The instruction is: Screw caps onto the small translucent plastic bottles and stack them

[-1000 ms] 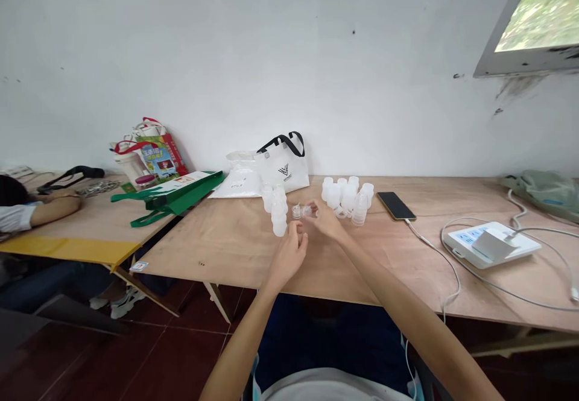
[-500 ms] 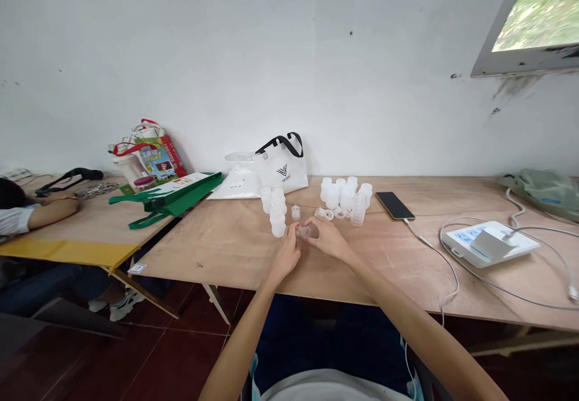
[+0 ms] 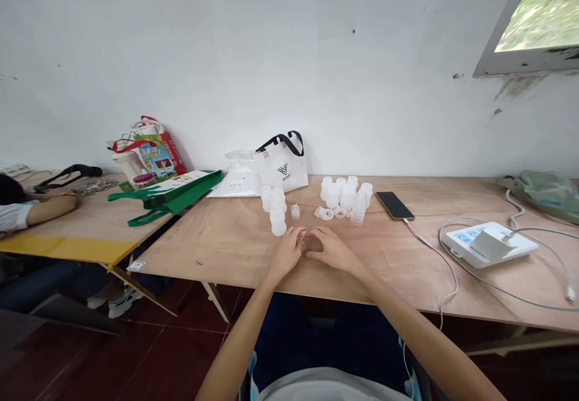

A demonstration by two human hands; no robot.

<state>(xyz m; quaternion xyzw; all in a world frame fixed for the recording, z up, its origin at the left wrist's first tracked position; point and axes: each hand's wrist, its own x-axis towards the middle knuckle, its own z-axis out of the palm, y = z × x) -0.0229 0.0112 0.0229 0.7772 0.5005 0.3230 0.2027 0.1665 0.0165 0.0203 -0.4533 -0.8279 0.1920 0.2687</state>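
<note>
My left hand (image 3: 286, 252) and my right hand (image 3: 332, 248) meet just above the table's middle, fingers curled around a small clear plastic piece (image 3: 304, 242). Most of that piece is hidden by the fingers, and its exact kind does not show. Left of my left hand, a row of frosted white plastic bottles (image 3: 277, 213) stands close by. A small clear capped part (image 3: 295, 211) stands upright beyond my fingertips. Several white rings (image 3: 324, 213) lie beyond my right hand, beside a clear ribbed bottle-like piece (image 3: 357, 209) and a group of frosted containers (image 3: 332, 194).
A phone (image 3: 395, 205) on a cable and a white power box (image 3: 488, 243) are to the right. Against the wall stand a white bag (image 3: 283, 169) and a plastic packet (image 3: 237, 178). A green bag (image 3: 176, 193) bridges toward the left table, where another person's arm (image 3: 52, 208) rests.
Both hands have drawn slightly toward me with the clear piece. My right hand has turned, its fingers now covering more of the piece. The other things stay where they were.
</note>
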